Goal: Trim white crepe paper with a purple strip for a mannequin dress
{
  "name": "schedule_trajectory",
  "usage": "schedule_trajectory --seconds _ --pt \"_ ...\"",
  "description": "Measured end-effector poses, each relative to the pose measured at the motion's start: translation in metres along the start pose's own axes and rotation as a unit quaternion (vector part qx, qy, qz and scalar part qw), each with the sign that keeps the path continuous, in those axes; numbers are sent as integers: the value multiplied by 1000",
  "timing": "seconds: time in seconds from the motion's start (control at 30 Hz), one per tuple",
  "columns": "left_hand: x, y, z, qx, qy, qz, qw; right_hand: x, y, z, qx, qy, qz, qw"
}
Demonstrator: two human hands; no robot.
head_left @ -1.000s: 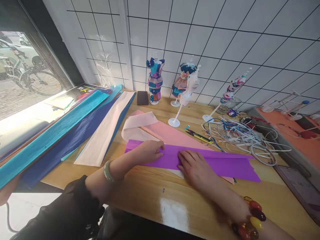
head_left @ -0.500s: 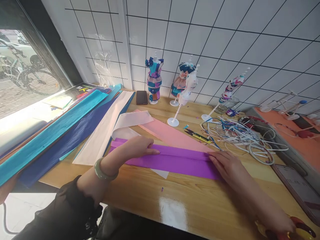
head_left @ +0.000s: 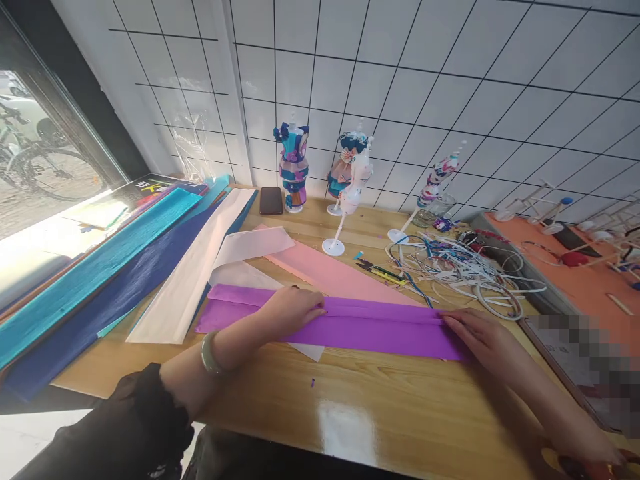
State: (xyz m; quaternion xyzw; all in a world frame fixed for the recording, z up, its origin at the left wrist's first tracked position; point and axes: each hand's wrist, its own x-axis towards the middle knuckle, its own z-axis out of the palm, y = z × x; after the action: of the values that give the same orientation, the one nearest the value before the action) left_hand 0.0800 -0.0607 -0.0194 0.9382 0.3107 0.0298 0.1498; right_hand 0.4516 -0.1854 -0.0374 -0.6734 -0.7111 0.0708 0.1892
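Observation:
A long folded strip of purple crepe paper (head_left: 370, 328) lies across the wooden table (head_left: 380, 413). My left hand (head_left: 293, 311) rests palm down on its left part, fingers together and pressed flat on the fold. My right hand (head_left: 483, 340) lies flat on the strip's right end, fingers stretched out along the paper. A green bangle sits on my left wrist. Under the purple strip lie a pink sheet (head_left: 325, 270) and a pale white sheet (head_left: 245, 275).
Teal, dark blue and cream paper rolls (head_left: 125, 267) lie at the left. Small dress-form figures (head_left: 294, 167) stand by the tiled wall beside a dark phone (head_left: 271, 200). Snips (head_left: 380, 271) and tangled white strips (head_left: 465, 270) lie beyond the paper. An orange tray (head_left: 575, 267) is at right.
My right hand slid from the middle of the purple strip to its right end, pressing along the fold. My left hand stayed on the left part. The view shifted slightly.

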Motion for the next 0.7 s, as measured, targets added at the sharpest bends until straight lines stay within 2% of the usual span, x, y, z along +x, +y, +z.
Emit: schedule_trajectory --seconds 0.23,0.4,0.7 --pt "0 -1 2 2 7 -22 1000 -11 0 -2 75 38 109 990" --pt "0 -2 4 -3 6 -28 1000 -12 -6 -5 43 95 201 974" --pt "-1 -1 4 4 5 -36 999 -9 -13 0 158 110 261 946"
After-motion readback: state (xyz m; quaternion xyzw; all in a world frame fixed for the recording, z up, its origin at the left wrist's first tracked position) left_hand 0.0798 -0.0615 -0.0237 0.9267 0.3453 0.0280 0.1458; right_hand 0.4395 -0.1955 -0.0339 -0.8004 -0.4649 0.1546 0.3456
